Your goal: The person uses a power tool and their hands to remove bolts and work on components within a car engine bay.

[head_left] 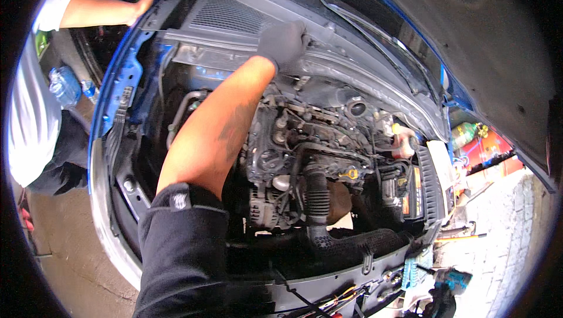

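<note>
Black-gloved left hand (282, 43) curls, pinching what I cannot tell; work gently along the dark-grey plastic cowl (229, 13)

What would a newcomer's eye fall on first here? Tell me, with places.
The left forearm strikes first, slanting up across the left of the engine to the black-gloved left hand over the cowl. Next comes a person in white at the left edge, then a teal-and-black drill at the lower right.
</note>
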